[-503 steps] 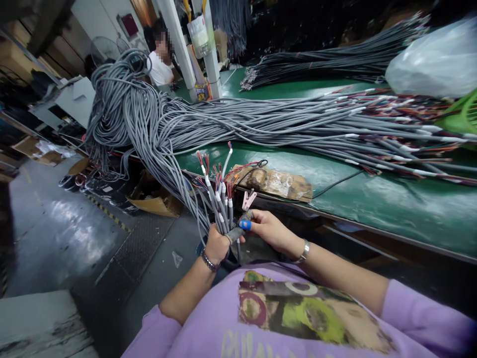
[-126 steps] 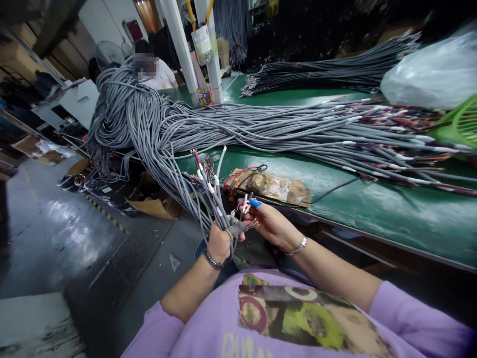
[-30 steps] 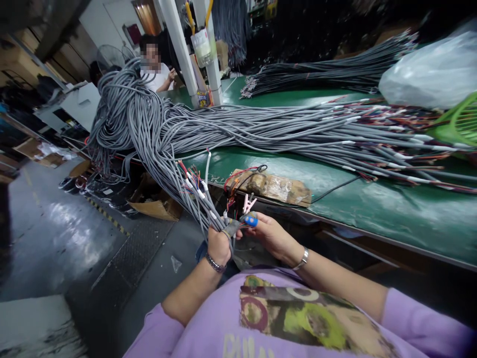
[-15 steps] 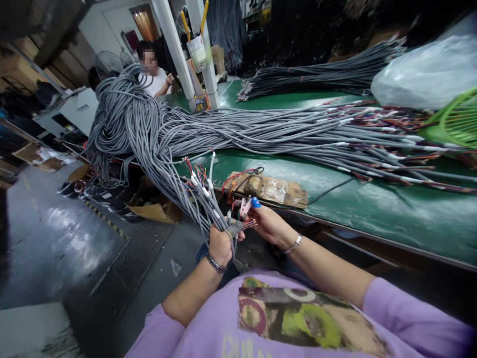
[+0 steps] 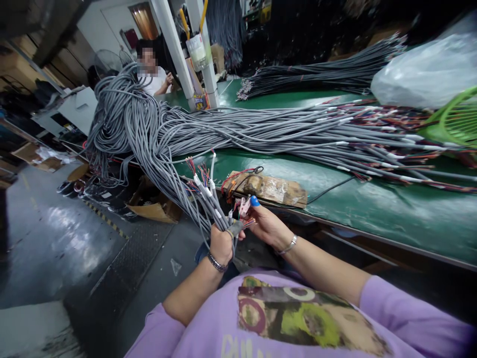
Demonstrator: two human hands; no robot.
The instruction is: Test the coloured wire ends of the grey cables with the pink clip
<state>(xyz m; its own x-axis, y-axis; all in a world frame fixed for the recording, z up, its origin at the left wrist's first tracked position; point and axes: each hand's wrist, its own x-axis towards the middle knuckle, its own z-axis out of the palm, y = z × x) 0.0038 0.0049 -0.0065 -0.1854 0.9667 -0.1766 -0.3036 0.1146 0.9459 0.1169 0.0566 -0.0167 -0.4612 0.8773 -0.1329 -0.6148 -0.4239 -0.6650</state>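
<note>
My left hand (image 5: pixel 221 243) is closed around several grey cables (image 5: pixel 208 201), whose white-banded ends fan up with thin coloured wires bare. A grey wrap covers one of its fingers. Just to the right, my right hand (image 5: pixel 265 221), with a blue cover on the thumb tip, pinches a pale pink clip-like piece (image 5: pixel 244 207). Coloured wire ends (image 5: pixel 249 223) from a cable in my left hand reach toward the right fingers. Whether the clip-like piece touches those wires cannot be made out. Behind it, a taped wooden board (image 5: pixel 281 191) with red and black leads lies at the table edge.
A large heap of grey cables (image 5: pixel 231 127) stretches along the green table (image 5: pixel 376 214). Farther back lie a dark cable bundle (image 5: pixel 313 77), a plastic bag (image 5: pixel 421 72) and a green basket (image 5: pixel 458 122). A co-worker (image 5: pixel 158 82) sits beyond the white posts. A cardboard box (image 5: pixel 158 211) stands below.
Both hands stay close together with hardly any movement. My right wrist has shifted slightly left, and the cable ends in my left hand have moved a little to the right.
</note>
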